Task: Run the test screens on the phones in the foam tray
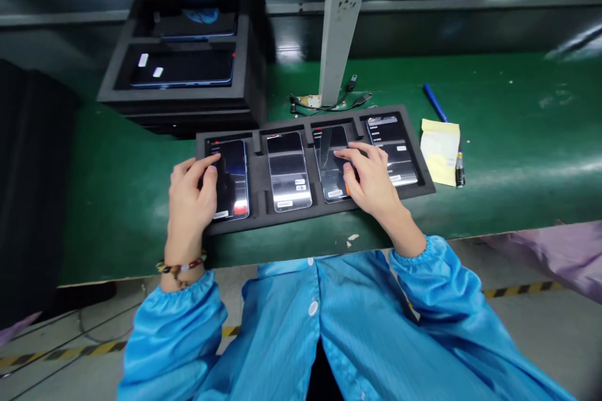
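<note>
Pressure should be light, keeping tray [258, 185] steady: left hand [189, 194] at leftmost phone [234, 178], right hand [374, 182] over third phone from left [330, 170], both loosely spread, gripping nothing.

Left grip [192, 193] and right grip [371, 180] sit palm-down, seemingly half-curled.

Four smartphones [289, 166] in a black foam tray [258, 177]
The left hand [190, 194] extends a forefinger over the leftmost screen [231, 178]; the right hand [369, 178] is over the third phone [329, 170]; yellow notepaper [439, 150] lies beside the tray.
</note>
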{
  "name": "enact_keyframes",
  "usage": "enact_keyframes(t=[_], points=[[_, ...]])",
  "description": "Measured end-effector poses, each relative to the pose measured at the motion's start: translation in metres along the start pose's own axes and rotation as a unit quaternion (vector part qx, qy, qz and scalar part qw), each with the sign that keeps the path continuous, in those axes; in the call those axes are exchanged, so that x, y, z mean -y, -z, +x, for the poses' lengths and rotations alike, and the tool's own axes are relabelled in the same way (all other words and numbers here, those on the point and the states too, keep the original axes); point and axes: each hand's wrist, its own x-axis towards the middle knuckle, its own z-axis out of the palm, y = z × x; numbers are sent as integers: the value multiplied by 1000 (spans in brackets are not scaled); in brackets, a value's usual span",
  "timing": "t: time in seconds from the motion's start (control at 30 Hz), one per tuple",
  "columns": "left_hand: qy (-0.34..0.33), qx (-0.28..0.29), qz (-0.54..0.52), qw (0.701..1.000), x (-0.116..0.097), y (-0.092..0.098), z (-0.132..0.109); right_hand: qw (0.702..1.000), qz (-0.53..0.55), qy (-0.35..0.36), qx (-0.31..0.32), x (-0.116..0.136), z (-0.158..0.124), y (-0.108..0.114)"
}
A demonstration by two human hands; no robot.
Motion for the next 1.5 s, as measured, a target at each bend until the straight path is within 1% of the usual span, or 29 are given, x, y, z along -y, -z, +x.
enact_keyframes(t=[0.17,0.4,0.5,0.73,0.9,1.13,1.27,1.4,1.47,1.5], points=[[-6,3,-17,1000,5,-2,2,1000,5,-9,0,1,1,0],[-12,-7,-26,1000,8,-5,2,1000,1,10,-28,-5,-1,-6],[-18,-4,-32,999,9,-6,2,999,-7,14,-31,-5,-1,-6],[1,5,-30,1000,16,-9,2,999,-6,12,-32,-5,-2,-7],[12,14,-27,999,16,-8,1,999,-2,5,-34,-5,-3,-8],[20,34,-13,999,11,0,-6,1000,-1,-12,-13,0,-4,-4],[13,38,3,999,4,4,-9,1000,-14,-16,0,2,-3,-1],[24,41,4,999,0,7,-9,999,-44,-24,20,11,-5,-1],[32,41,8,999,0,8,-9,998,-47,-11,42,16,-6,1],[36,41,9,998,0,8,-8,998,-38,8,50,17,-6,4]])
